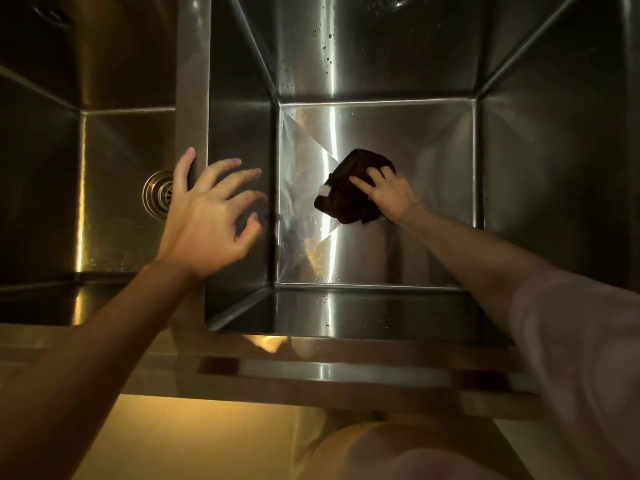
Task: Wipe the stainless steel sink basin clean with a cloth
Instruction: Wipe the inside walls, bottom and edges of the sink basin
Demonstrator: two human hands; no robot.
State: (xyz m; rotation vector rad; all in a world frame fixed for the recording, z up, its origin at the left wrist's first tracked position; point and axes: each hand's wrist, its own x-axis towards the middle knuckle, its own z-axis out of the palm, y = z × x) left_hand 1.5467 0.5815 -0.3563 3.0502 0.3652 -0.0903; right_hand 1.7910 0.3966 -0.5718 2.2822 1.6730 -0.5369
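Observation:
A deep stainless steel sink basin (433, 140) fills the middle of the head view. On its floor lies a bunched dark brown cloth (349, 188) with a small white tag. My right hand (389, 194) presses down on the cloth's right side with fingers spread over it. My left hand (204, 216) hovers at the divider (192, 98) between the two basins, its thumb touching the divider's edge and its fingers spread and loosely curled, holding nothing. The basin floor left of the cloth shows streaks and glare.
A second basin (114, 168) with a round drain strainer (158, 194) lies to the left. Water droplets dot the far wall (346, 46) of the main basin. The sink's front rim (329, 372) runs across below, close to my body.

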